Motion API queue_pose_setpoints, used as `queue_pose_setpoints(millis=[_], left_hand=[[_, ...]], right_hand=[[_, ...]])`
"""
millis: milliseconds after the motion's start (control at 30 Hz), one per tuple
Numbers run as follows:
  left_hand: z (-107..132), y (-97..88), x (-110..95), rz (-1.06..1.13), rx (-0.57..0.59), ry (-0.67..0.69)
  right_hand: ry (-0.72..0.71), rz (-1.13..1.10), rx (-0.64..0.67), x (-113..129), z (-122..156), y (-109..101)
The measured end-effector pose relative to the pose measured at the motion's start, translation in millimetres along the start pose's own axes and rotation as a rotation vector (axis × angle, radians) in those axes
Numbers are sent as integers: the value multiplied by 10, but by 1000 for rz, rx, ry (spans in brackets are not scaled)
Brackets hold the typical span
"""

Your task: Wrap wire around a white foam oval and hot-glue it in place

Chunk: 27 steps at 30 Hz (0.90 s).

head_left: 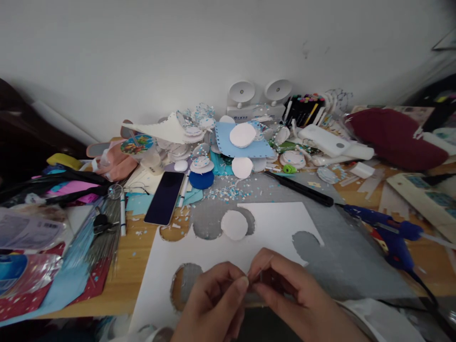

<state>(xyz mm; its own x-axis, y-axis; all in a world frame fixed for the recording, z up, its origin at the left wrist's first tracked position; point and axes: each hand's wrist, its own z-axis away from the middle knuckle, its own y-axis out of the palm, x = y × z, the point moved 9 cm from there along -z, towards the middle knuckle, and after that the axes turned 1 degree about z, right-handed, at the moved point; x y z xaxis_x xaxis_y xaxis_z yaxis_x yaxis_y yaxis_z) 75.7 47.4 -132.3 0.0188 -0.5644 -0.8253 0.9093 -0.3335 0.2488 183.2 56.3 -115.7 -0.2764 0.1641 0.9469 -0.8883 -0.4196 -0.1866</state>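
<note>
My left hand [218, 297] and my right hand [290, 289] meet over the front edge of the table, both closed in a pinch. A thin, see-through strand seems to show at the right fingertips, but what the fingers hold is too small to name. Under and behind my hands lies a white foam-like sheet [210, 251] with several round holes cut out. One loose white disc [234, 225] rests on that sheet, partly over a hole.
A black cutter [299, 188] and a blue glue gun [386, 227] lie right. Left are a phone [165, 198], a marker [123, 213] and keys [101, 222]. Behind, decorated discs surround a light-blue panel [224, 141]; a white two-headed lamp [242, 91] stands against the wall.
</note>
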Motion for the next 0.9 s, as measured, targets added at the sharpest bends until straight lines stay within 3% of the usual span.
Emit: queue_pose_setpoints(millis=[267, 533, 900], left_hand=[[-2, -55, 0, 5, -100, 35], [-24, -35, 47, 33, -10, 42], [-11, -71, 29, -9, -107, 54]], right_hand=[[-66, -19, -2, 64, -29, 25], [-32, -53, -27, 4, -35, 3], [-59, -39, -41, 17, -65, 19]])
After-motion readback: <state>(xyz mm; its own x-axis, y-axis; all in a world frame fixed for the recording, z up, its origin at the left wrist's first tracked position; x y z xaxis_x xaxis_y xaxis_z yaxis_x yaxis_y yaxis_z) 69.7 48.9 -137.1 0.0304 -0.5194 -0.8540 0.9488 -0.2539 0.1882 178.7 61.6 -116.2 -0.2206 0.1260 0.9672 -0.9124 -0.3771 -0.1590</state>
